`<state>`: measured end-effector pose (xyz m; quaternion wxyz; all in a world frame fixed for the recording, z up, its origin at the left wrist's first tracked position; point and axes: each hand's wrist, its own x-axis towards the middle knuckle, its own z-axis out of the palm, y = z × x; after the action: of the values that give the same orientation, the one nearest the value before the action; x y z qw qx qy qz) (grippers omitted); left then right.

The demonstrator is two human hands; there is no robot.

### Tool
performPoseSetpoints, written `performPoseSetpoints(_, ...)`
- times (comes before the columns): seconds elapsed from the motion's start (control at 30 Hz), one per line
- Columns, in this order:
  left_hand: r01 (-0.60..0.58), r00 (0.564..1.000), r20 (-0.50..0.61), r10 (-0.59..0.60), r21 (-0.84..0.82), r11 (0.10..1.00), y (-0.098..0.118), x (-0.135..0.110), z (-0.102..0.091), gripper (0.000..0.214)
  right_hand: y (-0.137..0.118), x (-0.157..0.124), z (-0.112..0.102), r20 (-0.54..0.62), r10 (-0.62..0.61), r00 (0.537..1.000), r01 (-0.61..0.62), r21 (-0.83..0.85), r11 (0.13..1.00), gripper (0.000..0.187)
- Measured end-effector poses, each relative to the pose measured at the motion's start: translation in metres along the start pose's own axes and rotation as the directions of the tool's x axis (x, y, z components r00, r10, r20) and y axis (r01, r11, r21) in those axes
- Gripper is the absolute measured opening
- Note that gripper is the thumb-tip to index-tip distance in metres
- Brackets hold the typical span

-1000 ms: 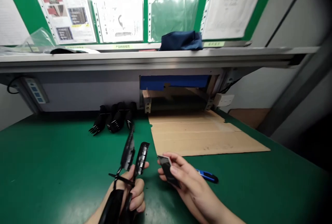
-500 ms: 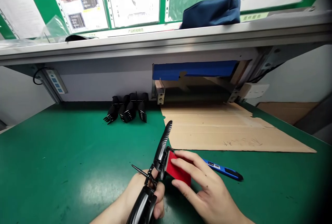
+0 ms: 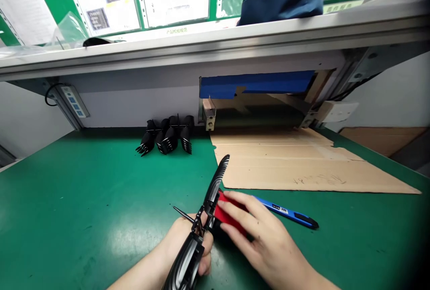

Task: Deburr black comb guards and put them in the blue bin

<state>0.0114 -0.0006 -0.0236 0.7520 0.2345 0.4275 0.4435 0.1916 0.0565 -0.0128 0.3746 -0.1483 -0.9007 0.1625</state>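
My left hand is closed around a pair of glossy black plastic comb pieces joined by a thin sprue, one pointing up and away, the other down toward me. A thin black rod of the sprue sticks out on the left. Fingers of my right hand press on a flat red piece, its left edge against the black part near the sprue joint. That edge is mostly hidden now. Just beyond my right hand lies a blue pen-shaped tool with a dark tip.
Several black comb pieces lie at the back of the green table. Flat cardboard covers the back right. Above hangs a shelf bearing a dark blue cloth bag. A power strip is fixed at left.
The red piece has turned and sits closer against the black part, with the right fingers shifted slightly left. The camera view has moved a little.
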Motion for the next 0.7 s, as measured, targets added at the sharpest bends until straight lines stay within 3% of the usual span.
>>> performPoseSetpoints(0.13, -0.017, 1.0, 0.007, 0.017, 0.019, 1.0, -0.002, 0.001, 0.0, 0.036, -0.003, 0.001, -0.002, 0.035, -0.045, 0.998, 0.044, 0.022, 0.999, 0.027)
performPoseSetpoints(0.23, -0.023, 1.0, 0.017, 0.023, 0.004, 1.0, -0.004, 0.002, -0.002, 0.032, -0.006, 0.003, -0.003, -0.009, -0.007, 1.0, 0.007, -0.011, 1.0, 0.027)
performPoseSetpoints(0.33, -0.016, 1.0, 0.012, 0.016, 0.015, 1.0, -0.004, 0.003, -0.003, 0.034, 0.002, 0.005, -0.006, 0.036, -0.076, 0.996, 0.076, 0.016, 0.997, 0.029)
performPoseSetpoints(0.37, -0.011, 1.0, 0.015, 0.011, 0.012, 1.0, -0.003, 0.003, -0.003, 0.034, 0.007, 0.005, -0.007, 0.032, -0.043, 0.999, 0.043, 0.004, 0.999, 0.028)
performPoseSetpoints(0.43, -0.01, 0.999, 0.044, 0.01, 0.003, 1.0, 0.001, 0.002, -0.002, 0.034, 0.016, 0.003, -0.01, -0.056, 0.148, 0.987, -0.148, -0.011, 0.989, 0.024)
performPoseSetpoints(0.53, -0.033, 0.998, 0.047, 0.032, 0.013, 0.999, 0.007, -0.001, 0.001, 0.045, 0.016, 0.0, -0.01, -0.136, 0.421, 0.897, -0.384, 0.236, 0.893, 0.024)
performPoseSetpoints(0.63, -0.052, 0.999, 0.0, 0.052, 0.026, 0.998, 0.008, -0.003, 0.005, 0.038, -0.003, -0.001, -0.001, -0.015, 0.466, 0.884, -0.383, 0.548, 0.744, 0.022)
performPoseSetpoints(0.7, -0.081, 0.997, -0.01, 0.081, 0.035, 0.996, 0.005, -0.004, 0.007, 0.029, -0.013, 0.0, 0.007, 0.08, 0.429, 0.9, -0.391, 0.582, 0.713, 0.019)
